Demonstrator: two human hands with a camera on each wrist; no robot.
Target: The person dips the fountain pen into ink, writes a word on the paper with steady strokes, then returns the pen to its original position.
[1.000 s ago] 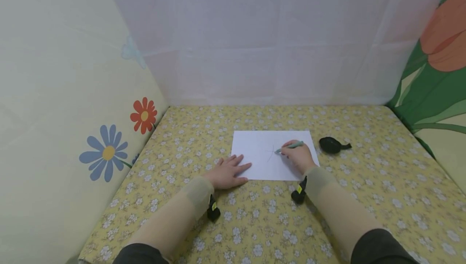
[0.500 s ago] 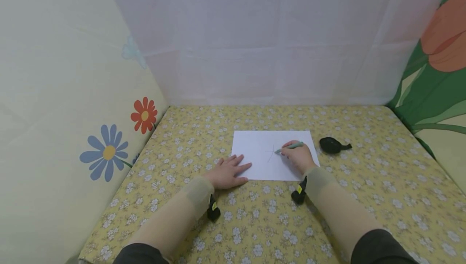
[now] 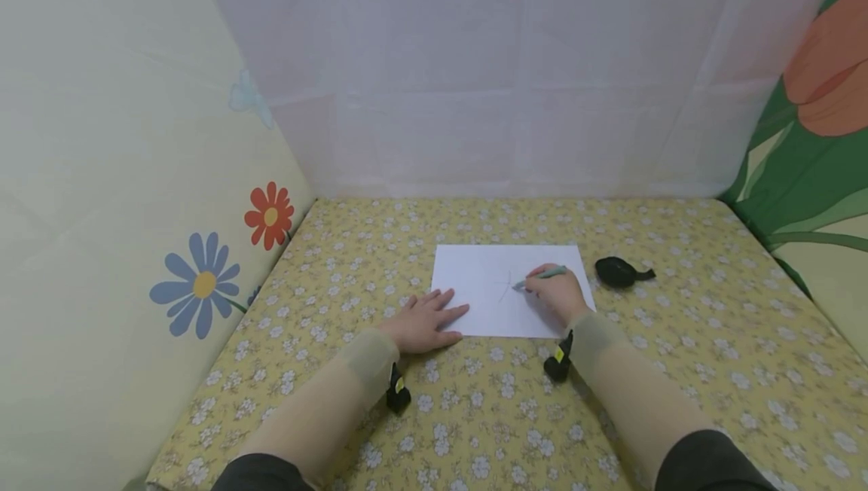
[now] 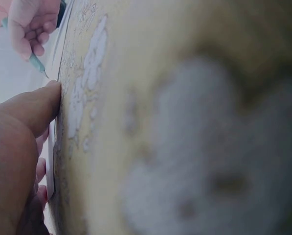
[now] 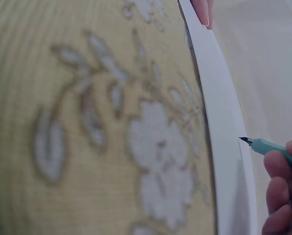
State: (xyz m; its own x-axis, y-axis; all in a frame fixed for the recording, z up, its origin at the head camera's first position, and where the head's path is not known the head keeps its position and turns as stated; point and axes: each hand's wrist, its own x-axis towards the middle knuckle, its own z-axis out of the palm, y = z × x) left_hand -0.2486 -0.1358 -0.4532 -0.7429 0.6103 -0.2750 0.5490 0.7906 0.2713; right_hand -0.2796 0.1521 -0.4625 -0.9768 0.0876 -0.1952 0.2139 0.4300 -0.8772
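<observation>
A white sheet of paper (image 3: 475,265) lies on the table with a few thin crossing lines (image 3: 504,283) near its middle. My left hand (image 3: 422,321) rests flat on the sheet's lower left corner, fingers spread. Between thumb and fingers, my right hand (image 3: 559,295) pinches a teal fountain pen (image 3: 551,272) that leans to the right. In the right wrist view the dark nib of the pen (image 5: 270,148) is at the paper (image 5: 226,122); whether it touches is hard to tell. The left wrist view shows my left thumb (image 4: 35,105) at the paper's near edge.
Right of the sheet lies a black rounded thing (image 3: 615,271) with a short tail. A yellow floral cloth (image 3: 475,416) covers the table. A pale curtain (image 3: 434,99) stands behind, with flower-printed panels on both sides.
The pen tip has shifted slightly down and right, and a short stroke now shows to the right of the crossing lines. My left hand stays in place.
</observation>
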